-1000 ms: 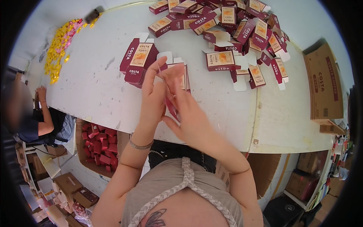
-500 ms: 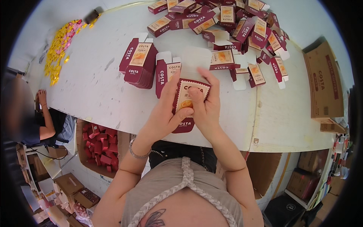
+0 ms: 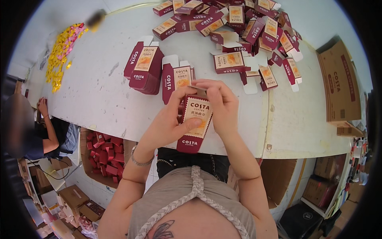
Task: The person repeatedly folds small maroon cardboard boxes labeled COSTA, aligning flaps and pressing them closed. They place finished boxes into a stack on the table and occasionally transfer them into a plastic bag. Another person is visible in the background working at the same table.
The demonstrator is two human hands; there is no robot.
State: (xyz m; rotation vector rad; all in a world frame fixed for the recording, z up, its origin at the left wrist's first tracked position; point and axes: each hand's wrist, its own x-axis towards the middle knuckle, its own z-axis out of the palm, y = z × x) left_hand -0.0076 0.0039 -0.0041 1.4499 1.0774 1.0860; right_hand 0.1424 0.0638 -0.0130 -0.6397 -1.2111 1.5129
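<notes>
A small maroon carton (image 3: 199, 109) with a cream label is held upright over the table's near edge. My left hand (image 3: 165, 125) is closed round its left side, the thumb pressed on the front face. At the top end, the bent fingers of my right hand (image 3: 223, 107) grip the carton's flap. Just beyond my hands lie one or more flat cartons (image 3: 169, 81) with white flaps raised. To their left sits a stack of flat cartons (image 3: 148, 73).
Many formed cartons (image 3: 236, 18), several with open flaps, are heaped at the far right. Yellow and pink wrapped pieces (image 3: 59, 59) lie far left. A brown box (image 3: 340, 85) stands right. Below left, a bin (image 3: 129, 147) holds red boxes. Another person (image 3: 49, 137) sits left.
The carton has come slightly nearer to me and its front shows more. My right thumb has left its face, and my right fingers have folded down at its top, where a white flap stood.
</notes>
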